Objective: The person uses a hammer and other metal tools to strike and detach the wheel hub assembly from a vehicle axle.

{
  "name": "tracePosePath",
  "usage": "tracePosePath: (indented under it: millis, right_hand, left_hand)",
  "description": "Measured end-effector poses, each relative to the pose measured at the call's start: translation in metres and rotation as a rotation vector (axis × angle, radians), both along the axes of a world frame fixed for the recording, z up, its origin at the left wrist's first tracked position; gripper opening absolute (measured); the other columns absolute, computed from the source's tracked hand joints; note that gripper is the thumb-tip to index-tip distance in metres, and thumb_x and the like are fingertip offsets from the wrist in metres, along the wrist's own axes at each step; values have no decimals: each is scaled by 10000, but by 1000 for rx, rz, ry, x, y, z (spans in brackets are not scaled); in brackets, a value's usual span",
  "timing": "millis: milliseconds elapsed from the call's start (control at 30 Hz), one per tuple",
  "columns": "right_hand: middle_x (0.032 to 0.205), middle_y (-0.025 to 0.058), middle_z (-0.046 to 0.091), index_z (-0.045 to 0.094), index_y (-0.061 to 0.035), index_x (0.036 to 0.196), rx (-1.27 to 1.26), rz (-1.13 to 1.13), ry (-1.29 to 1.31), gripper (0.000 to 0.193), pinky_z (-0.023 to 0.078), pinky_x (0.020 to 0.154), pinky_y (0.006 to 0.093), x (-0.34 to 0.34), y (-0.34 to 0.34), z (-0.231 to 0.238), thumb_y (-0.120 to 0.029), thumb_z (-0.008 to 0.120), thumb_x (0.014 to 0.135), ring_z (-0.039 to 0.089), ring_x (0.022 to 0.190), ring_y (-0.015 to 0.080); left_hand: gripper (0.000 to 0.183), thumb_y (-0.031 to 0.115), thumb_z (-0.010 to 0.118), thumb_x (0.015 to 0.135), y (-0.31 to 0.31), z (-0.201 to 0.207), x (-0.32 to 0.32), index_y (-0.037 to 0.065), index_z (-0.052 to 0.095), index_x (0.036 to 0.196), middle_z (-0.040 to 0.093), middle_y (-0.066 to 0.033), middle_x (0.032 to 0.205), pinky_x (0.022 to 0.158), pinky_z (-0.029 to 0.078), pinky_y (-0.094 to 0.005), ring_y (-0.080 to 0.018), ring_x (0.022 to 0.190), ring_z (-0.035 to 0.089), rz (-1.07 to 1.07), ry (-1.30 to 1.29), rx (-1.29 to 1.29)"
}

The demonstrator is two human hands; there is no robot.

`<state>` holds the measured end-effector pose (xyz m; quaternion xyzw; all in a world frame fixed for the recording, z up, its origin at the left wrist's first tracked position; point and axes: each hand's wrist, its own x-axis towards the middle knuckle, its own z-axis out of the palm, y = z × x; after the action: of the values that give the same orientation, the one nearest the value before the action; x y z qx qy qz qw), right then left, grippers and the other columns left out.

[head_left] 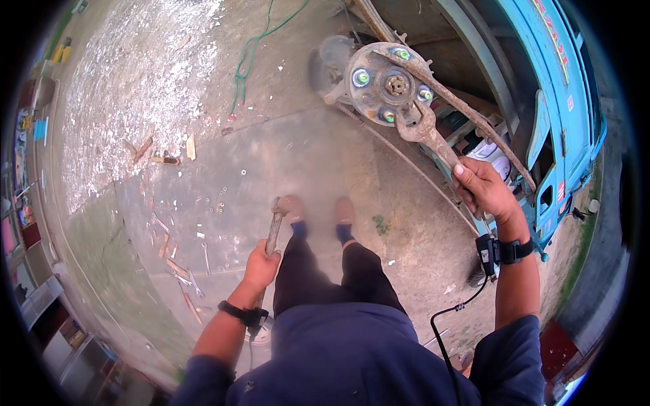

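My right hand (485,187) is closed round the handle of a large, rusty open-end wrench (428,130). The wrench's jaw lies at the lower edge of a wheel hub (376,62), just below its rusty centre nut (395,84); whether it grips anything there I cannot tell. Several studs with bright green tips stand around the hub's face. Down at my left side, my left hand (261,265) is wrapped round the handle of a hammer (275,227), its head upward near my left shoe.
A long rusty bar (467,111) runs diagonally past the hub beside the blue truck body (545,115). Green cord (247,57) lies on the ground ahead. Scattered at left are wood scraps (191,147), small rings and a wrench (206,257). A black cable (437,321) hangs from my right wrist.
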<state>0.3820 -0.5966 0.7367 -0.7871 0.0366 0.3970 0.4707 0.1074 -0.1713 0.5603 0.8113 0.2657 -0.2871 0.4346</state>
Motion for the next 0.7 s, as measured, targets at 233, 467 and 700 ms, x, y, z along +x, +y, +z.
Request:
tracePosePath:
  millis: [233,467,700]
  right_hand:
    - [573,-16,475,543,-71,831,81,-37,231,409,365,393,236,-62,50,-26,-431,532,1025,493,443,85]
    - [624,13,533,580,-48,934,121,-35,367,388,420,427,251,-101,129,-51,-413,501,1040,544,483,115]
    - [966,23,643,693,-53,1173,388,-18,273,415,479,873,312,-106,237,-56,-409,537,1026,582,930,143]
  left_hand:
    - [372,260,622,895,87,-2,-17,17,572,1172,680,-278,962,838,506,-516,-461,944,650,-39,213,344]
    - [478,252,675,885,186,7,-61,15,537,1277,648,-278,1107,861,498,-513,-447,1024,627,-30,111,525]
    - [695,356,693,922,139,17,-16,-39,405,1416,579,-263,1269,1009,468,-431,-376,1194,583,-108,-163,8]
